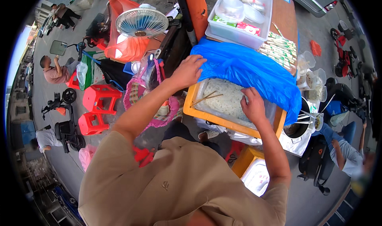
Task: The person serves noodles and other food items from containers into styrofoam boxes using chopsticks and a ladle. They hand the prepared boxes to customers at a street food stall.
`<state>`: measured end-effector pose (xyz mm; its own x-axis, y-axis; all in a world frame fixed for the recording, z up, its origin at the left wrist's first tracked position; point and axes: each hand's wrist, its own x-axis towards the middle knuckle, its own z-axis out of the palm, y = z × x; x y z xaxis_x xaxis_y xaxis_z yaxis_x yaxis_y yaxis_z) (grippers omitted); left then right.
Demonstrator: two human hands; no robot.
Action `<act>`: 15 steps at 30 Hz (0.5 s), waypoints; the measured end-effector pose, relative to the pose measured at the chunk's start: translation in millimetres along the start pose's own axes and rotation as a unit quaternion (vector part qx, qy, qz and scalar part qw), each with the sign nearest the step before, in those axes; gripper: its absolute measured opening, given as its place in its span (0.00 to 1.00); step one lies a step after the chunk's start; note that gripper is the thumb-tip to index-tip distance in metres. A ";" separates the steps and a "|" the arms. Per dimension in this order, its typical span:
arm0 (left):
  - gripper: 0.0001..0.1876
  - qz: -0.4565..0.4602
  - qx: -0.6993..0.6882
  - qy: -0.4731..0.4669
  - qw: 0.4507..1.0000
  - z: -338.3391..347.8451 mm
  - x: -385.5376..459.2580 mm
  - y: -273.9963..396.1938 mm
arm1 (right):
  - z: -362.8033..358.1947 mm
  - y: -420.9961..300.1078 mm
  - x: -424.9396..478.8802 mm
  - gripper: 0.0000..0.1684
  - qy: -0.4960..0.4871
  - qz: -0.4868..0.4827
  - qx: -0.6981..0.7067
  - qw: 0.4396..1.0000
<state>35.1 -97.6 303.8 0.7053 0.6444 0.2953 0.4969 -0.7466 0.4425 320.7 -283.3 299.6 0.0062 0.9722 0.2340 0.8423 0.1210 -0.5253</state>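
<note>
A yellow plastic crate lined with clear plastic film stands before me, filled with white rice noodles flecked with green. Wooden chopsticks lie across the noodles at the left. Blue plastic sheeting is bunched along the crate's far and right sides. My left hand is over the far left corner, fingertips at the sheeting's edge; whether they pinch it is unclear. Above the right part of the noodles is my right hand, fingers bent, near the liner and sheeting. Its fingertips' contact is hard to make out.
Beyond the sheeting stands a translucent plastic bin with lidded tubs, beside wrapped chopsticks. A pot and seasoning tubs are at right. A fan, pink-trimmed basket and red stools are left. Several people are nearby.
</note>
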 end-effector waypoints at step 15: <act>0.15 -0.450 -0.468 0.250 0.718 -223.1 -91.3 -520.7 | 206.7 -32.1 38.1 0.13 -0.238 -0.053 -0.147 0.959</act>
<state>-400.8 269.2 235.5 -0.0749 0.9497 -0.3039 -0.0846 0.2976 0.9509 182.4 -208.7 156.3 -0.2760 0.9472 -0.1629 0.9403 0.2311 -0.2498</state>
